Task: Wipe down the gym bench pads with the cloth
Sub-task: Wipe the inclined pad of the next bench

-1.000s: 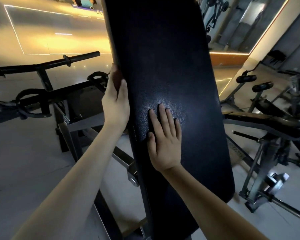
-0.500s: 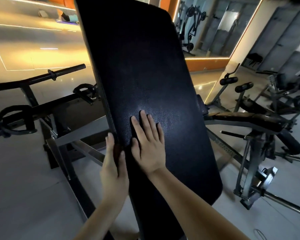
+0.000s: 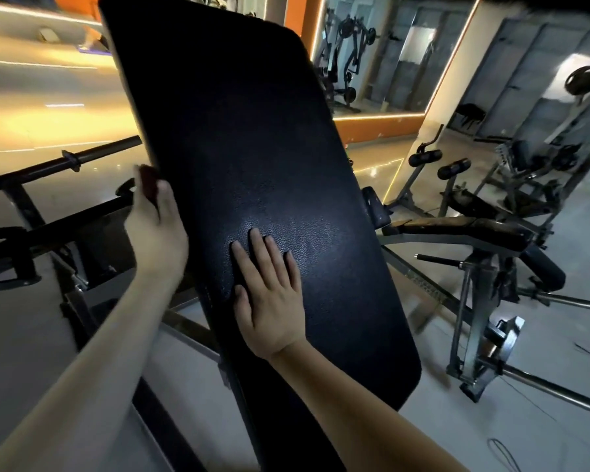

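Pinching the dark cloth (image 3: pixel 149 186) against the pad's nine o'clock edge, the left grip (image 3: pixel 157 233) seems set to wipe that side rim. The right grip (image 3: pixel 269 301), fingers spread flat, presses the tilted bench pad (image 3: pixel 246 131) near its six o'clock end, likely steadying it. Another gym machine (image 3: pixel 474 233) stands at three o'clock.

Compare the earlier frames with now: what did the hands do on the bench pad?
The left hand, gripping the cloth, slid down the left edge of the bench pad, then back up past the right hand. The right hand stayed flat on the pad's face.
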